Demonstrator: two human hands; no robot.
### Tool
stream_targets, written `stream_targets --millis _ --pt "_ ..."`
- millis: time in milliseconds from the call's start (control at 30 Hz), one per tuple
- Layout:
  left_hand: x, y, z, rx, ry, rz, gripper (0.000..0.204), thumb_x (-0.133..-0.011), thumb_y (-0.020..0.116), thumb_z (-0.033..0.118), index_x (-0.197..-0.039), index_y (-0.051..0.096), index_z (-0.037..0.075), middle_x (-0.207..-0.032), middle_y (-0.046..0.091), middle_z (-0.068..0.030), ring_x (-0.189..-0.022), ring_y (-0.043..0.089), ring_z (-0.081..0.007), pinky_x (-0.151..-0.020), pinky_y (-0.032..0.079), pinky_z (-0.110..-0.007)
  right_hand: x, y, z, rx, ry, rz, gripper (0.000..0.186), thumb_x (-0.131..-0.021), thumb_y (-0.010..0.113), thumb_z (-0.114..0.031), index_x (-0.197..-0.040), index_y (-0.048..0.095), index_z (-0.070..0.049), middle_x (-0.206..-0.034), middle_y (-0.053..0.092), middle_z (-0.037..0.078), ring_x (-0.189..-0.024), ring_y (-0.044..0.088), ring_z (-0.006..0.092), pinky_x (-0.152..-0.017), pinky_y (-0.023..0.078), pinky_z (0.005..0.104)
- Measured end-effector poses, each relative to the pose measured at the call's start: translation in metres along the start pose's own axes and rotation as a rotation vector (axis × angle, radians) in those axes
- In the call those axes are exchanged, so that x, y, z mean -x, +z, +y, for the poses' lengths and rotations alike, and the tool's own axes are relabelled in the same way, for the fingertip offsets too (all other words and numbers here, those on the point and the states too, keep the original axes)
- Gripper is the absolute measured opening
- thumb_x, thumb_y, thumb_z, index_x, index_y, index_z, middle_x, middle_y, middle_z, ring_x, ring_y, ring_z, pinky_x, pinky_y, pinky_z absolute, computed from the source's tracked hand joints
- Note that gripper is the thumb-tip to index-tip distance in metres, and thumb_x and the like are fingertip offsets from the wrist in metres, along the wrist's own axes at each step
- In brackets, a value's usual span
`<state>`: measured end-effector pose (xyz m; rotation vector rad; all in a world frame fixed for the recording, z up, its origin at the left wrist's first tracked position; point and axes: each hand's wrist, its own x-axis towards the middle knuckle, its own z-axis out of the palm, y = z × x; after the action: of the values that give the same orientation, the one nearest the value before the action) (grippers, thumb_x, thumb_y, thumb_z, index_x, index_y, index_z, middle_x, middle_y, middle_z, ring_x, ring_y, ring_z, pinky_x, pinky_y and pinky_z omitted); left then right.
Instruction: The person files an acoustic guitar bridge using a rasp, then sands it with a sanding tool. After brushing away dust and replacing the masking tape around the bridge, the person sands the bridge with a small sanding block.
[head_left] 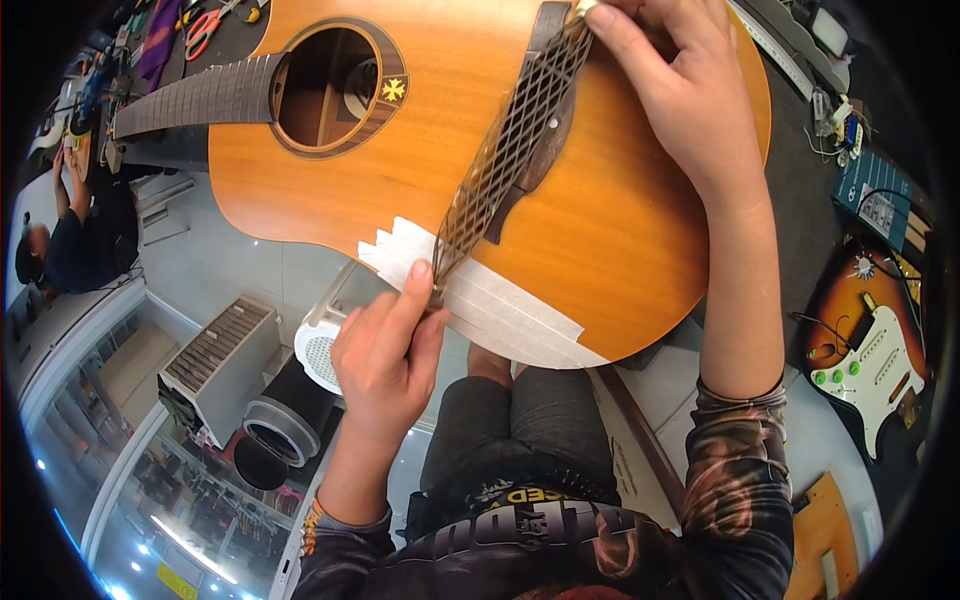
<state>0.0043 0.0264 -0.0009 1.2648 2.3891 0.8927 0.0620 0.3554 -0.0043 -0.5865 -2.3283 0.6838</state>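
An acoustic guitar (640, 240) with a pale orange-brown top lies face up before me, its neck pointing left. Stretched diagonally over its dark bridge (552, 152) is a long dark mesh strip (510, 135) with diamond-shaped openings. My right hand (680, 80) pinches the far end, around a small pale piece. At the near end, thumb and forefinger of my left hand (388, 350) are closed on the strip. Strips of white tape (510, 315) cover the guitar's near edge, just beyond the left hand.
At the right lie a sunburst electric guitar body (865, 350) and a teal box (872, 190). Red-handled scissors (203, 35) rest at the far left. Below left are a black cylindrical bin (285, 425) and a rack (220, 345). Another person (80, 235) works at the left.
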Motion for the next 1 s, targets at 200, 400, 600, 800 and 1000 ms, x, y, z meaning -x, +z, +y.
stream_targets --millis 200,400,600,800,1000 --pt "0.01 0.004 -0.007 0.012 0.086 0.068 0.058 -0.09 0.082 0.001 -0.146 0.067 0.001 -0.077 0.065 -0.0071 -0.062 0.058 -0.0262 -0.061 0.043 -0.038 0.0 -0.004 0.01 -0.114 -0.109 -0.185 0.011 -0.099 0.074 -0.013 -0.101 0.069 -0.004 -0.098 0.064 0.008 -0.108 0.054 0.0276 -0.105 0.04 0.0412" --pt "0.018 0.001 -0.004 0.02 0.041 0.028 0.056 -0.089 0.081 0.0 -0.144 0.069 0.001 -0.076 0.064 -0.0073 -0.062 0.059 -0.0263 -0.061 0.044 -0.036 -0.002 -0.011 0.002 -0.093 -0.118 -0.223 0.012 -0.098 0.075 -0.013 -0.101 0.069 -0.004 -0.097 0.065 0.007 -0.106 0.054 0.0282 -0.105 0.039 0.0426" --pt "-0.001 0.001 -0.003 -0.03 0.061 0.063 0.058 -0.087 0.083 0.0 -0.144 0.069 0.001 -0.075 0.063 -0.0077 -0.062 0.058 -0.0254 -0.06 0.043 -0.037 -0.003 0.002 0.012 -0.186 0.012 -0.004 0.01 -0.097 0.074 -0.012 -0.099 0.068 -0.005 -0.095 0.063 0.008 -0.105 0.053 0.0287 -0.102 0.04 0.0414" --pt "0.005 0.0 -0.009 -0.027 0.082 0.046 0.057 -0.089 0.082 0.0 -0.144 0.069 0.002 -0.076 0.063 -0.0072 -0.061 0.057 -0.0253 -0.059 0.042 -0.038 -0.004 -0.006 -0.007 -0.016 -0.033 -0.113 0.01 -0.098 0.075 -0.013 -0.099 0.068 -0.004 -0.096 0.064 0.008 -0.104 0.054 0.0286 -0.102 0.04 0.0423" --pt "0.014 -0.006 -0.001 -0.006 0.0 -0.047 0.054 -0.09 0.078 -0.008 -0.143 0.069 -0.002 -0.09 0.074 -0.0137 -0.07 0.063 -0.0255 -0.069 0.051 -0.036 -0.003 -0.01 0.0 -0.046 -0.044 -0.16 0.012 -0.097 0.075 -0.013 -0.098 0.067 -0.005 -0.095 0.064 0.009 -0.104 0.054 0.0287 -0.1 0.04 0.0417"
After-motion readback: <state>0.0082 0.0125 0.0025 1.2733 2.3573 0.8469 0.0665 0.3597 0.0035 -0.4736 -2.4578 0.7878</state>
